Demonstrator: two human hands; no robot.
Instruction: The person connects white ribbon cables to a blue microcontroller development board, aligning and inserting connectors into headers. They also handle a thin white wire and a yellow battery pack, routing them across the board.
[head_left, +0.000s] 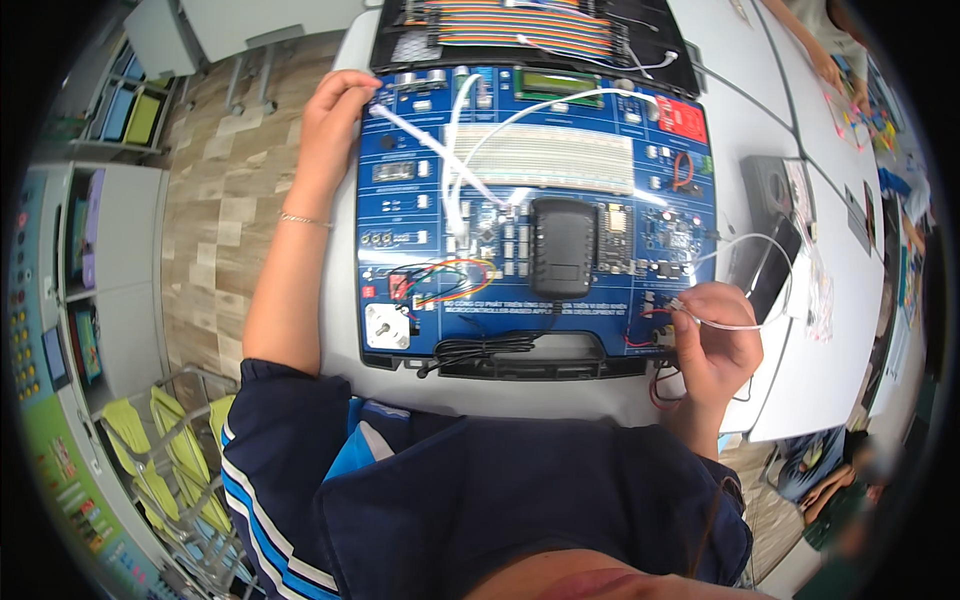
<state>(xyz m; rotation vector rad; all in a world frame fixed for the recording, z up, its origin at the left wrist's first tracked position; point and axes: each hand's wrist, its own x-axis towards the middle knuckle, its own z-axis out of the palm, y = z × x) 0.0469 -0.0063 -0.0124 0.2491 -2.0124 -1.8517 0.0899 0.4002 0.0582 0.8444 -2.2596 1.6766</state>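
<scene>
A blue electronics training board (480, 318) lies in an open black case in front of me. My left hand (338, 105) is at its far left corner, fingers bent together beside the end of a flat white cable (425, 140); what the fingertips grip is hidden. My right hand (722, 335) is over the near right corner, thumb and finger pinching the plug end of a thin white cable (785, 262) that loops out to the right. A black power adapter (563, 248) rests on the board, its cord (480, 350) bundled at the near edge. A white breadboard (545, 157) sits in the middle.
Rainbow ribbon wires (525, 28) lie in the case lid behind the board. On the right of the white table (830, 340) are a grey box (770, 190) and a dark phone-like slab (778, 265). Another person's arm (815, 55) reaches in at far right. Green chairs (150, 450) stand at left.
</scene>
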